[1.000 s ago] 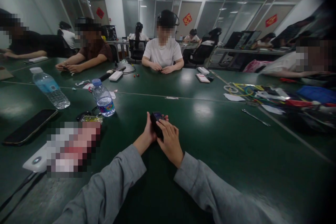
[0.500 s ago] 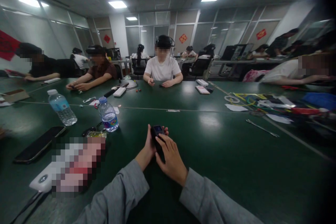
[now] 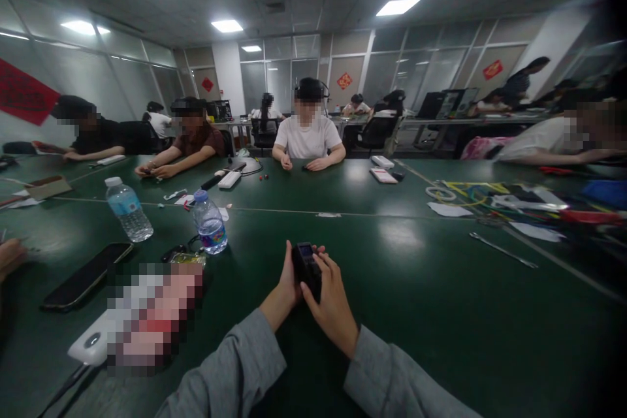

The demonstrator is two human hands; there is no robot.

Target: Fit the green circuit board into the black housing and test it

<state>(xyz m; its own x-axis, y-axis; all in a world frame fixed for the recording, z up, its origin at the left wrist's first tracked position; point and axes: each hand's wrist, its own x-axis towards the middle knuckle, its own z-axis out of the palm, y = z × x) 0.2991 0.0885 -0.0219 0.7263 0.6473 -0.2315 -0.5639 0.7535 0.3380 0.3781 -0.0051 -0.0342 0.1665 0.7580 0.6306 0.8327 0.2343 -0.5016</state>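
A small black handheld device with a little lit screen [image 3: 307, 266] is held above the green table, in front of me; its exact kind I cannot make out. My left hand [image 3: 287, 284] is closed round it from the left, thumb along the near side, fingertips showing past its far right edge. My right hand [image 3: 336, 297] bears on it from the right, thumb low on its front and bent fingers at its upper right side. Part of its front, to the right, is hidden by those fingers.
To the left are two water bottles, one white-capped [image 3: 128, 209] and one blue-capped [image 3: 209, 222], a black phone [image 3: 88, 276] and a white corded device [image 3: 91, 343]. A wrench [image 3: 503, 250] and tangled cables [image 3: 470, 192] lie right. A person [image 3: 308, 137] sits opposite.
My view has tilted up slightly, so the scene sits lower and further right. The right fingers have drawn back from the device's front toward its right side, showing more of it.
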